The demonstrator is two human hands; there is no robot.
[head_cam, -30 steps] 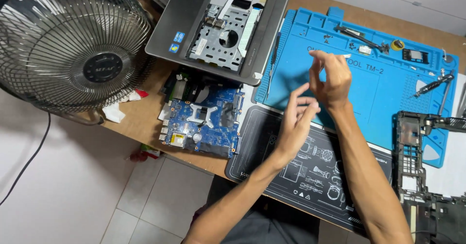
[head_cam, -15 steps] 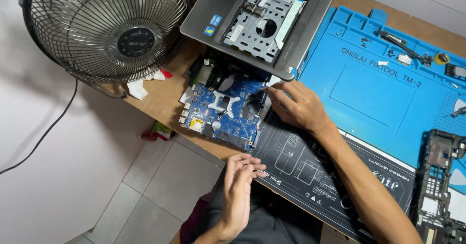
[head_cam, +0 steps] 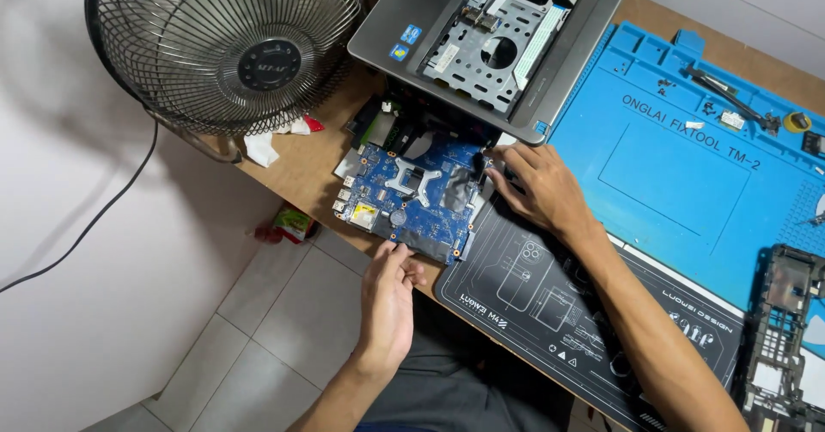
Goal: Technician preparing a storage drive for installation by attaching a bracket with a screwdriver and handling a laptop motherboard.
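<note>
Motherboard (head_cam: 412, 196), blue, lying at the worktop (head_cam: 296, 161) front edge below an opened laptop chassis (head_cam: 494, 28). Right hand (head_cam: 537, 189): grip loosely closed at its right edge. Left hand (head_cam: 387, 299): open, fingertips near its front edge, holding nothing. Best handled by edges, kept level.

- Board (head_cam: 412, 193) lies on the desk (head_cam: 301, 161) at its near edge, in front of the laptop shell (head_cam: 490, 36).
- Fan (head_cam: 228, 45) stands left of the shell.
- Dark mat (head_cam: 550, 294) lies right of the board, with the work mat (head_cam: 687, 183) behind it.
- Frame (head_cam: 782, 337) lies far right.
</note>
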